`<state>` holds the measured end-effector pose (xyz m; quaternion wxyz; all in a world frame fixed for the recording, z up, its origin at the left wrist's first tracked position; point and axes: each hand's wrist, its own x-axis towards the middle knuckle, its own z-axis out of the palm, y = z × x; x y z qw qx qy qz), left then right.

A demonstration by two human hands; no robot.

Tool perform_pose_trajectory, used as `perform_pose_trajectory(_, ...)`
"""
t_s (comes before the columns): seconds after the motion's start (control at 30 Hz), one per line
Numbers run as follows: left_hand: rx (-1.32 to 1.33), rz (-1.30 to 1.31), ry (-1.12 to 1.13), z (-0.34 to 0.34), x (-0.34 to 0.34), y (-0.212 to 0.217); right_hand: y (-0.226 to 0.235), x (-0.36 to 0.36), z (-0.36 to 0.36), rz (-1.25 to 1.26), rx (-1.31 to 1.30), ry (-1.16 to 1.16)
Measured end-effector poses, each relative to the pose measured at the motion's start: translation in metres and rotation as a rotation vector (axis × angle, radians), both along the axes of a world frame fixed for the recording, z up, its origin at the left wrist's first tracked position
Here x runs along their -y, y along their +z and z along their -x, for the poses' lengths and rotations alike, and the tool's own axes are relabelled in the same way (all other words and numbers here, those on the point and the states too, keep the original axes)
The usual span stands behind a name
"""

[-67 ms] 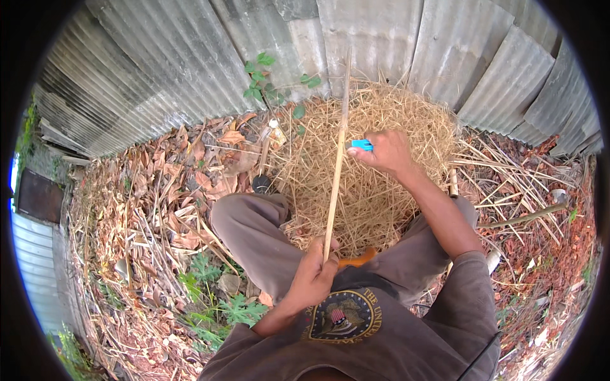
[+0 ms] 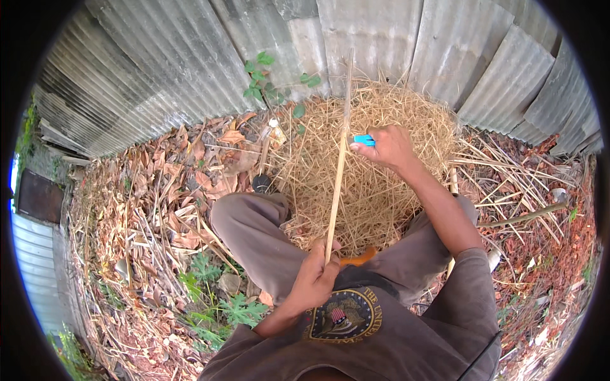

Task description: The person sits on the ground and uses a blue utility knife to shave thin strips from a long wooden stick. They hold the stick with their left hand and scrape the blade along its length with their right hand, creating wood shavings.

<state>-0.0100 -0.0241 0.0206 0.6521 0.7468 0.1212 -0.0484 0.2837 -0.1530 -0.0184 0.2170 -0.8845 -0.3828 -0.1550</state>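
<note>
A long pale bamboo strip [image 2: 338,190] slants up and away from my lap, its far part greyer and reaching in front of the metal fence. My left hand [image 2: 316,273] is closed around its near end, close to my shirt. In my closed right hand [image 2: 391,147] is a small blue cutter [image 2: 363,140], held against or just beside the strip's right side, about halfway up. Its blade cannot be made out. Below both hands spreads a heap of thin straw-coloured shavings [image 2: 375,203], between and beyond my bent legs.
Corrugated metal sheets [image 2: 368,44] form a fence beyond the heap. Dry leaves [image 2: 171,184] cover the ground to the left, with green plants [image 2: 238,311] near my left elbow. Loose sticks [image 2: 508,184] lie at the right. An orange object [image 2: 359,257] shows by my lap.
My right hand and the blue cutter have moved slightly farther away along the strip. The strip's far end has shifted a little to the right; my left hand stays nearly in place.
</note>
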Motion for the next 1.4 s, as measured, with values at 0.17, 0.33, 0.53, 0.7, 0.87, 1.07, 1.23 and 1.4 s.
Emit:
perform_pose_trajectory(0.17,0.040,0.013,0.019,0.008,0.004,-0.011,0.004,-0.008,-0.004,0.069,-0.039,-0.045)
perform_pose_trajectory(0.33,0.008,-0.310,-0.120,0.020,-0.007,-0.015,0.009,-0.007,-0.031,0.232,-0.126,-0.424)
perform_pose_trajectory(0.53,-0.219,-0.247,-0.254,0.054,-0.029,-0.023,0.027,0.046,-0.069,0.018,-0.226,-0.534)
perform_pose_trajectory(0.7,0.015,0.104,-0.112,0.022,-0.040,-0.036,0.015,0.030,-0.035,-0.248,-0.359,-0.348)
perform_pose_trajectory(0.87,-0.109,0.596,-0.197,0.017,-0.041,-0.034,0.018,0.016,-0.009,-0.709,-0.970,-0.056)
perform_pose_trajectory(1.07,-0.216,0.572,-0.183,0.006,-0.040,-0.046,0.020,0.009,0.011,-0.922,-1.269,0.013)
perform_pose_trajectory(1.23,-0.038,0.602,-0.184,-0.046,-0.030,-0.044,0.010,-0.007,0.037,-0.844,-1.318,0.142)
perform_pose_trajectory(1.4,-0.074,0.749,-0.133,-0.090,-0.023,-0.028,0.009,-0.015,0.042,-0.838,-1.355,0.211)
